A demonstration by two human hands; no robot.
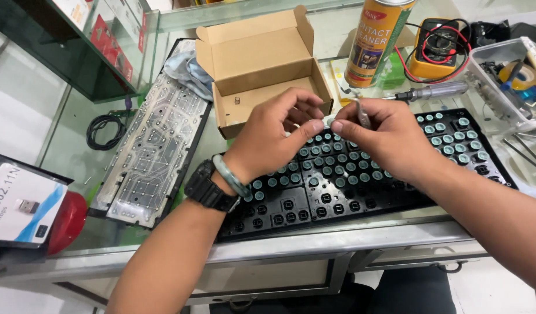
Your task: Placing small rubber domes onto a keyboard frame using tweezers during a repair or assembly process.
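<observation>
A small pale dome-shaped piece sat just above the middle of the frame, pinched at the fingertips of the left hand, whose thumb and forefinger were closed on it from the left. The right hand met it from the right, its fingers closed around slim metal tweezers whose tips pointed left and down toward the piece. The piece thus lay between the two hands, touching the left fingertips and just beside the tweezers' tips; whether the tips actually gripped it could not be made out. It was too small for its long axis to be read. Directly below both hands lay the stripped black keyboard frame, running from lower left to right across the frame, most of its sockets filled with similar pale domes and the lower left sockets bare. Above the hands stood an open cardboard box, with a spray can, a screwdriver and a yellow multimeter at upper right. A clear plastic tray of tools was cut off by the right edge. At left lay the keyboard's membrane sheet on the glass desk. The left wrist wore a black watch and a green bangle.
</observation>
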